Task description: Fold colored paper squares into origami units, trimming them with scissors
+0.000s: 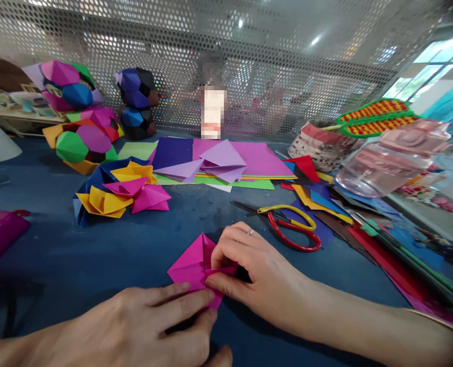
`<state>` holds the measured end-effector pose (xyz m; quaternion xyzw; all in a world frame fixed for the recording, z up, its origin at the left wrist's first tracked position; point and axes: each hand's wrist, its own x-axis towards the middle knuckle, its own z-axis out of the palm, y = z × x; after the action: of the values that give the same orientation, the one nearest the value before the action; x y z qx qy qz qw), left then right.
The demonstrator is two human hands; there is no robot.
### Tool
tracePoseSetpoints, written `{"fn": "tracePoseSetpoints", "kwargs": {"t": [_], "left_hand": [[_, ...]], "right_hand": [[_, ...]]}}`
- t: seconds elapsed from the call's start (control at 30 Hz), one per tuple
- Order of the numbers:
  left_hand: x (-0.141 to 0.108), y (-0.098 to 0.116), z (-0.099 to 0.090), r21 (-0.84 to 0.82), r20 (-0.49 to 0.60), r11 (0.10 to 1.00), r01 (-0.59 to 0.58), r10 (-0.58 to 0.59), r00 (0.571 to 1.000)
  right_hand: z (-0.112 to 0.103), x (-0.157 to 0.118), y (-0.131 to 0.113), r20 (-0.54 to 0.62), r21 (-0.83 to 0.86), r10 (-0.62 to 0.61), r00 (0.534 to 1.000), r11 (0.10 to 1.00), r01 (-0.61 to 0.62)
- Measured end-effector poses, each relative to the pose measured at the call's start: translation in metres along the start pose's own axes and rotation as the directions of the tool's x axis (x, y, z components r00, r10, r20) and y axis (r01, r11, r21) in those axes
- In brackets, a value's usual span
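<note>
We are finding the folded square of bright magenta paper [186, 265] lying on the dark blue tabletop [134, 260], directly in front of the person and between the two hands. Both hands are touching it, so we are recording neither as nearer.

The right hand [263, 270] is pinching a folded flap on the paper's right side; its thumb and forefinger are closing on the flap with no gap that we are seeing. The left hand [145, 321] is lying palm down, fingers extended and slightly parted, their tips resting on the paper's lower left edge without gripping it.

From the right-hand pinch, most of the exposed paper is extending leftward and away from the person. The paper is sitting as a diamond: one corner is pointing away from the person, another toward the left. We are noting no clearly longer axis, as fingers are covering parts of the right and near sides. A central crease is running from the far corner back toward the pinch.

The scissors with one yellow and one red handle [282, 207] are lying beyond the right hand, apart from it, their blades pointing left.
</note>
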<state>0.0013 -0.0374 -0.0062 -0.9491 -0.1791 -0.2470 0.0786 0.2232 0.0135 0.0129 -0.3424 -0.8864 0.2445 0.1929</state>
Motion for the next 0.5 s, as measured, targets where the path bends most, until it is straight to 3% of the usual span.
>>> {"fn": "tracePoseSetpoints", "kwargs": {"t": [0.27,0.5], "left_hand": [[0.009,-0.003,-0.004,-0.091,-0.024,0.995,0.030,-0.032,0.999],[0.004,-0.014,0.002,-0.155,-0.033,0.986,-0.058,0.053,0.998]], "right_hand": [[-0.001,-0.001,-0.001,0.000,0.057,0.072,0.997,0.996,-0.072],[-0.001,-0.003,0.002,-0.017,0.034,0.056,0.998,0.998,-0.056]]}}
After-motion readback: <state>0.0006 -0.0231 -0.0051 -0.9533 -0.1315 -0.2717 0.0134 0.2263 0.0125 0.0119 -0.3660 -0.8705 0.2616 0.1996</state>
